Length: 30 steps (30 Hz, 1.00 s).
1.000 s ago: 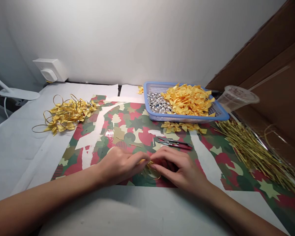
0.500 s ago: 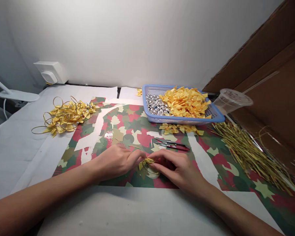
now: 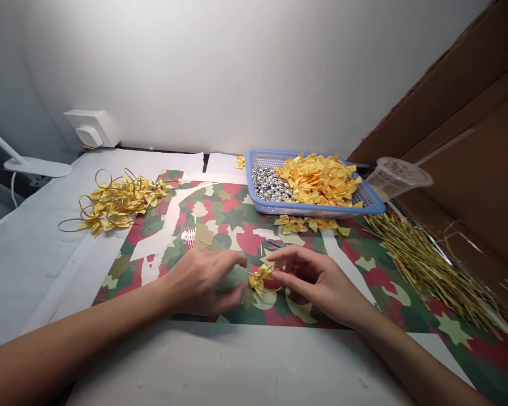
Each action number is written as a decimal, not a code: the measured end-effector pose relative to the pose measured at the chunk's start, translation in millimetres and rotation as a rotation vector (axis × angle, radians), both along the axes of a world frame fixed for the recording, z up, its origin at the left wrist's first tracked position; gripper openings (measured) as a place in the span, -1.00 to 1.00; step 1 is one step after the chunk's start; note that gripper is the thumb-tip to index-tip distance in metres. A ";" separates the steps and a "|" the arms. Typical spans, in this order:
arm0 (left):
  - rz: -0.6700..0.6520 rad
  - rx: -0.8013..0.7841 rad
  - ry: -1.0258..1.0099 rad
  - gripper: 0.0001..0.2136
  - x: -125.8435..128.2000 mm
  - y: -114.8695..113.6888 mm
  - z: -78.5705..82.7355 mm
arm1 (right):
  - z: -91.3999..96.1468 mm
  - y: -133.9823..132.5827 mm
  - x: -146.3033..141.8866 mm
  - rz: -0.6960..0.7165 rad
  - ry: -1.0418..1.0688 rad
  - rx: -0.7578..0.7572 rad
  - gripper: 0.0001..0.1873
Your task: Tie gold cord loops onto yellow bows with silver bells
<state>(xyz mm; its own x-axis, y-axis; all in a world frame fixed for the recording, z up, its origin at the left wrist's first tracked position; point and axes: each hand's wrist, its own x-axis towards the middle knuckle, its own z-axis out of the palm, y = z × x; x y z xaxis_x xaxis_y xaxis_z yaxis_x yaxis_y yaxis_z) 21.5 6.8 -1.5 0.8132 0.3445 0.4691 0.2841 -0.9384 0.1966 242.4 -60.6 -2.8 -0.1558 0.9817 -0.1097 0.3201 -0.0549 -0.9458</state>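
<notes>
A small yellow satin bow (image 3: 258,280) with a thin gold wire loop (image 3: 275,288) lies between my hands, just above the camouflage-patterned mat (image 3: 220,220). The fingertips of my left hand (image 3: 203,282) reach the wire at the bow's left side, though I cannot tell if they grip it. My right hand (image 3: 317,279) has its fingers apart, close to the bow's right side. Red-handled thread snips (image 3: 277,246) lie partly hidden behind my right fingers.
A blue plastic basket (image 3: 317,211) holds silver beads (image 3: 268,183) and yellow satin bows (image 3: 317,180). More bows (image 3: 309,224) lie before it. Looped gold bows (image 3: 118,203) are heaped at left; gold wire strands (image 3: 423,265) lie at right, beside a clear plastic cup (image 3: 395,177).
My hands have drawn apart, and my right fingers have opened. The bow, earlier pinched between them, now shows fully, with its wire loop spread. The view has shifted slightly.
</notes>
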 end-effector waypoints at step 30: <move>-0.072 0.028 -0.051 -0.86 4.2 3.9 -6.2 | -13.7 -2.2 -23.1 0.090 -0.312 0.598 -0.88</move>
<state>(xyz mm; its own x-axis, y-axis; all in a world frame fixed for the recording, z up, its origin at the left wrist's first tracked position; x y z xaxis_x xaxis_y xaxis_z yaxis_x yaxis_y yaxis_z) 25.7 10.7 -7.7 0.8101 0.2717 0.5195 0.2057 -0.9615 0.1822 219.4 -62.8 -16.4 -0.2888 0.8722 0.3949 0.5616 0.4883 -0.6679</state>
